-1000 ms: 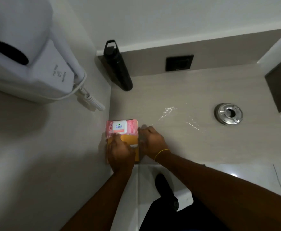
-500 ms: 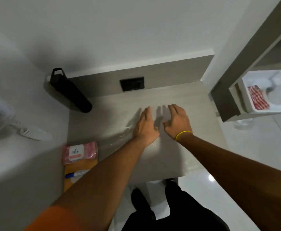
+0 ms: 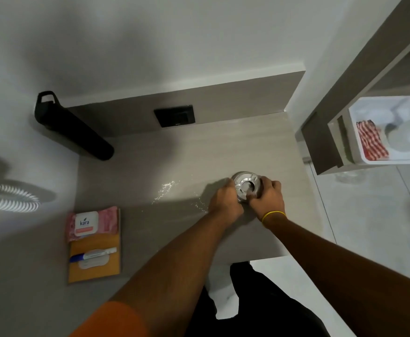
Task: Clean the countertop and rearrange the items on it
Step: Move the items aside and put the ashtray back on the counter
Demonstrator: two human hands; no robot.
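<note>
While both hands are closed round it, round metal dish (image 3: 246,187) is gripped near desk's (image 3: 136,171) right edge: left hand (image 3: 226,203) on its left side, right hand (image 3: 268,199) on its right. White spilled grains (image 3: 166,187) lie mid-desk. Pink wipes pack (image 3: 91,223) is set atop orange folder (image 3: 94,261) at front-left corner. Black bottle (image 3: 73,126) lies at back-left corner.

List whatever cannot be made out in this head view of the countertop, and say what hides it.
- Round metal dish: its sides and near rim, covered by the left hand and right hand.
- Pen on the orange folder: print too small to read.
- Coiled cord: cut off by the left edge.
- White bin: contents beyond the red checked cloth blurred.
</note>
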